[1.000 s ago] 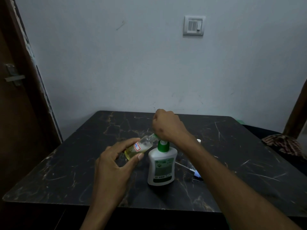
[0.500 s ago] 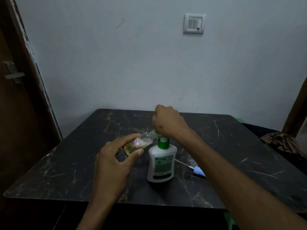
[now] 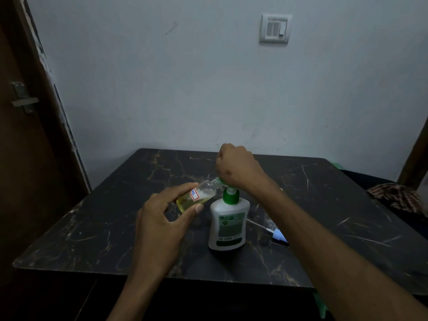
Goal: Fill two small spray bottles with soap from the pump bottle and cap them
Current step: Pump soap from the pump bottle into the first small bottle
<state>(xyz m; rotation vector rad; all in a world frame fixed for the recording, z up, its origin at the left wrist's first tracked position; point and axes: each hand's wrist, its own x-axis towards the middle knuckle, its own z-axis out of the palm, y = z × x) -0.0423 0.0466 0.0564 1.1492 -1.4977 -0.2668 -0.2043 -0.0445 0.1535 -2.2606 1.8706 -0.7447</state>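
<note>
At table centre, left hand point(image 3: 159, 223) pinches the tilted small bottle point(image 3: 196, 196) by its body, neck at the spout, right hand point(image 3: 238, 167) fisted over the pump bottle point(image 3: 228, 224) head; bottle looks light, soap-slick, best held mid-body

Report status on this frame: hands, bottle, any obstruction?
Left hand holds small bottle tilted at pump spout. Right hand fisted on pump bottle. Sprayer cap lies behind right forearm.

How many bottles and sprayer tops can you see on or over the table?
Pump bottle: 1
Small spray bottle, held in the left hand: 1
Sprayer top, lying on the table: 1
Total: 3
</note>
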